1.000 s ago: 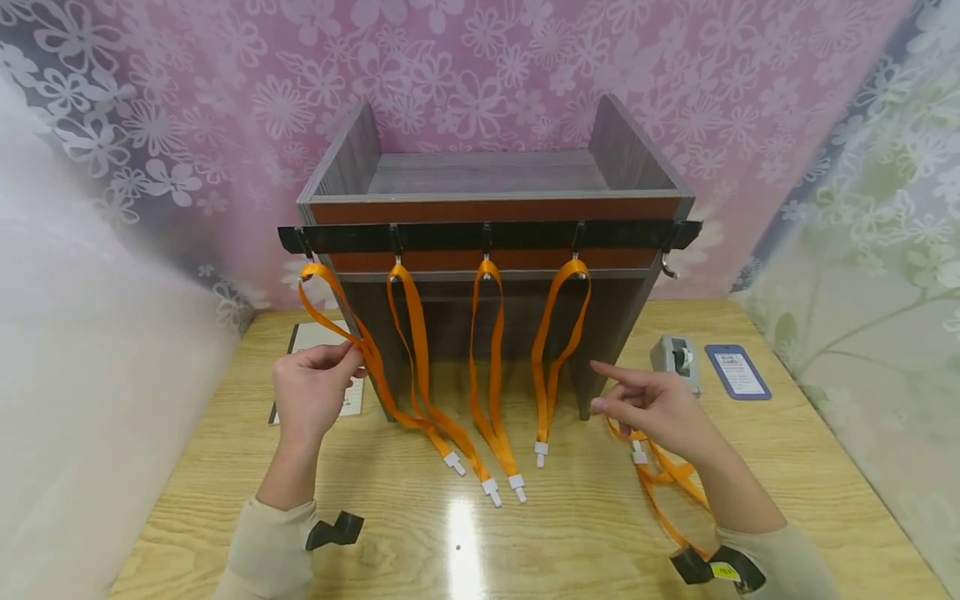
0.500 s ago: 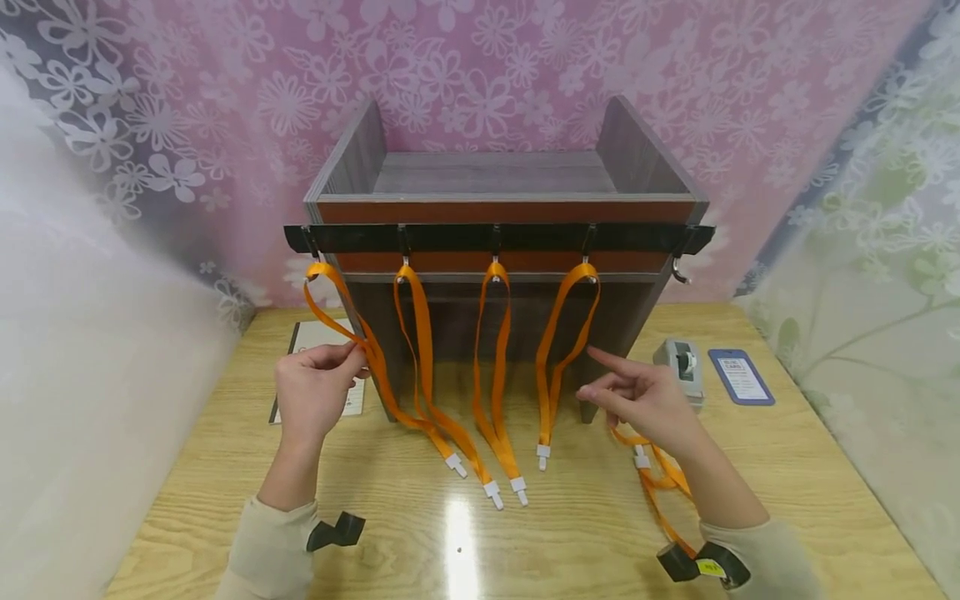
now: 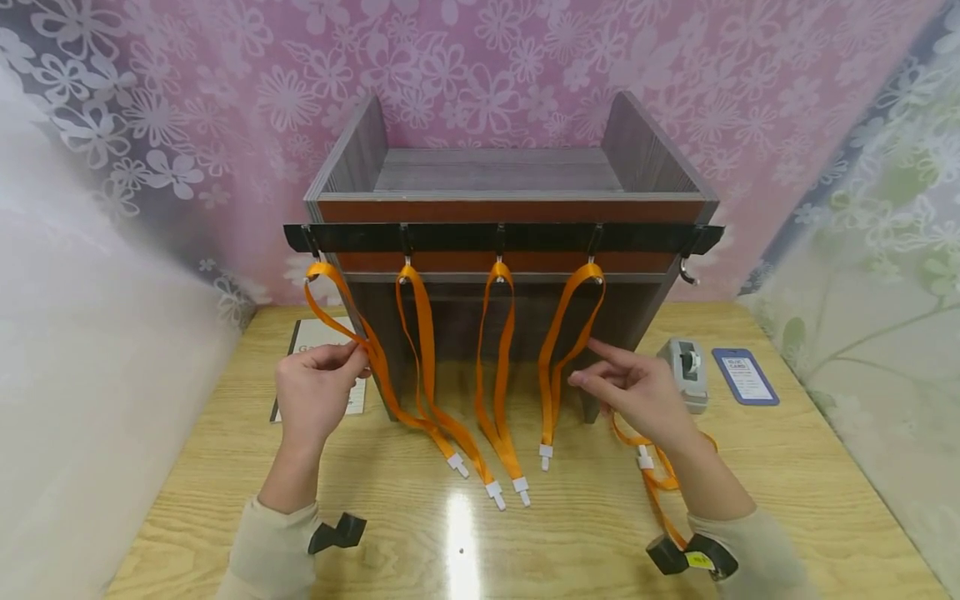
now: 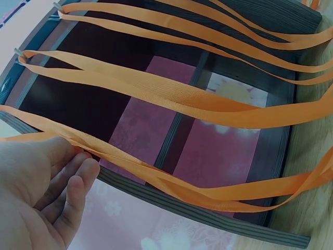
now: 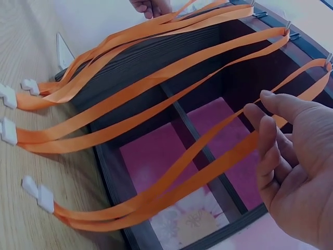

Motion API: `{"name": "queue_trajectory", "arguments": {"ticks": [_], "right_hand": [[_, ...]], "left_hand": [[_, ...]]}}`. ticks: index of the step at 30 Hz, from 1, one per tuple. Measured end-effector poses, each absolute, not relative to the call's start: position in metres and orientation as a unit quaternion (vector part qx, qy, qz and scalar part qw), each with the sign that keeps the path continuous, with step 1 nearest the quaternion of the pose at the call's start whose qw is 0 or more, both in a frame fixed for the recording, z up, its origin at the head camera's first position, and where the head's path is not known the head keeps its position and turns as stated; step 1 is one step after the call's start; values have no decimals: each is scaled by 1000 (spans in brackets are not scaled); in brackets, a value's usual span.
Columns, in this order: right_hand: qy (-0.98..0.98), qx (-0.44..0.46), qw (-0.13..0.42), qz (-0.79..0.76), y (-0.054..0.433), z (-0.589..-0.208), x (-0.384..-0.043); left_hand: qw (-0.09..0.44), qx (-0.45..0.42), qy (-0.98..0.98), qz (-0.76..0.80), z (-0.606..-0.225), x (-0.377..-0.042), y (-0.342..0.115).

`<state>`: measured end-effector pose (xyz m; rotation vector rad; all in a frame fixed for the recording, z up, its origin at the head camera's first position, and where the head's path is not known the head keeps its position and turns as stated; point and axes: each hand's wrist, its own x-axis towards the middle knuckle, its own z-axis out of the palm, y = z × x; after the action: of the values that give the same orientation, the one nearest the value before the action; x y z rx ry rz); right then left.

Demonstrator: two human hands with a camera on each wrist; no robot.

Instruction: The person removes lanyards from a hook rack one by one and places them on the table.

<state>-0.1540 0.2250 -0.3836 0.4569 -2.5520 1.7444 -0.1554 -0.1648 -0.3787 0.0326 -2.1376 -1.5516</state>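
Note:
Orange lanyards with white clips hang from hooks on a black rail (image 3: 457, 238). My left hand (image 3: 311, 392) pinches the leftmost lanyard (image 3: 381, 375) partway down its loop, between thumb and index finger. My right hand (image 3: 641, 396) is at the fourth lanyard (image 3: 548, 408), its index fingertip at the right strap and its thumb apart from the index. Whether that fingertip presses the strap is hard to tell. Between them hang the second lanyard (image 3: 426, 333) and third lanyard (image 3: 503, 367). Another lanyard (image 3: 652, 500) lies on the table, partly hidden by the right forearm.
The rail is fixed to a grey wooden shelf unit (image 3: 495, 171). Its rightmost hook (image 3: 686, 272) bears no lanyard. Right of the unit are a grey tape dispenser (image 3: 686, 375) and a blue card holder (image 3: 746, 377). A notebook (image 3: 303, 333) lies behind the left hand.
My right hand has moved left, bringing its index fingertip to the fourth lanyard's strap. My left hand keeps its pinch and has hardly moved. The view has shifted slightly.

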Motion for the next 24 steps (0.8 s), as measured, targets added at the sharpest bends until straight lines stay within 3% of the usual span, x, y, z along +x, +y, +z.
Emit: {"name": "queue_trajectory", "arguments": {"ticks": [5, 16, 24], "right_hand": [[-816, 124, 23, 565, 217, -382, -161], [-800, 169, 65, 572, 203, -383, -168], [-785, 171, 54, 593, 192, -382, -170]], "left_hand": [[259, 1, -781, -568, -379, -155, -165], [258, -2, -784, -565, -380, -156, -164], [265, -3, -782, -564, -380, -156, -164]]}}
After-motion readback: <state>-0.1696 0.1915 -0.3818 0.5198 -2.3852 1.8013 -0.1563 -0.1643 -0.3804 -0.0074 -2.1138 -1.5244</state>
